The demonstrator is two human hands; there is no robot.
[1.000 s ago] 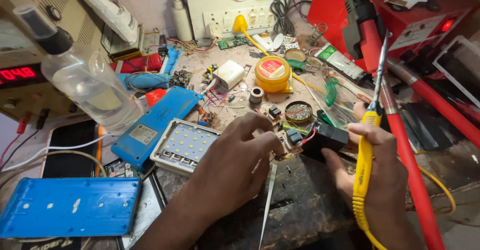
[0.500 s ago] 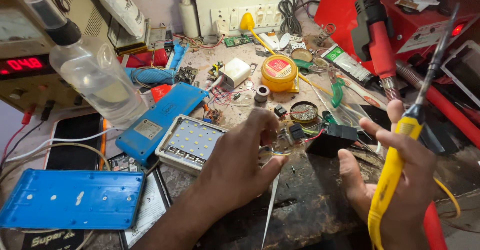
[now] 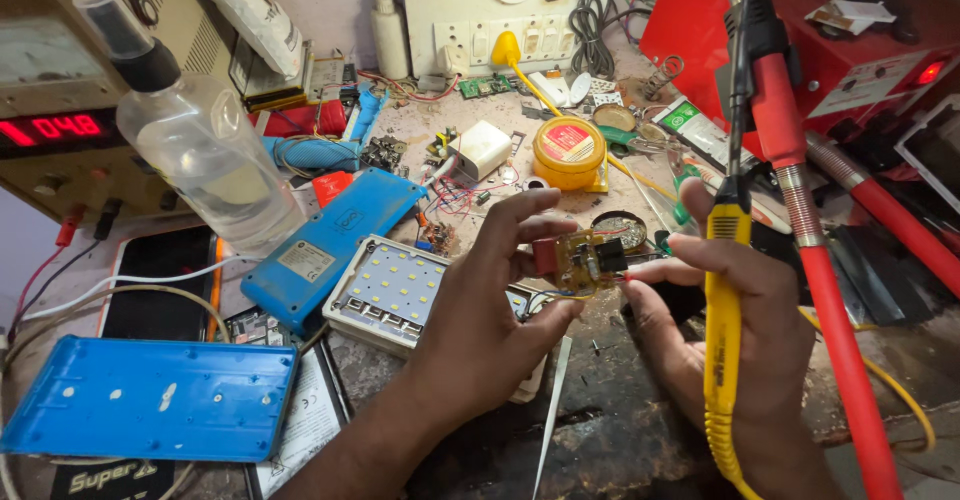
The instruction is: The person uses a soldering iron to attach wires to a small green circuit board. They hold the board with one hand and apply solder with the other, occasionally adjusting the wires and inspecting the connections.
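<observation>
Cluttered repair bench [image 3: 620, 430] below; my left hand [image 3: 480, 310] pinches small circuit board [image 3: 585, 258] at centre, lifted off surface. My right hand [image 3: 735, 320] at 3 o'clock clasps yellow soldering iron [image 3: 726, 290], shaft upright, fingertips touching board's right edge; left hand nearer

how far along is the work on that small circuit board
Done: the small brown circuit board is lifted off the bench, pinched by the left hand. In hand: the right hand steadies it and grips the yellow-handled soldering iron, tip upward. Left: the iron is not on the board.
</observation>
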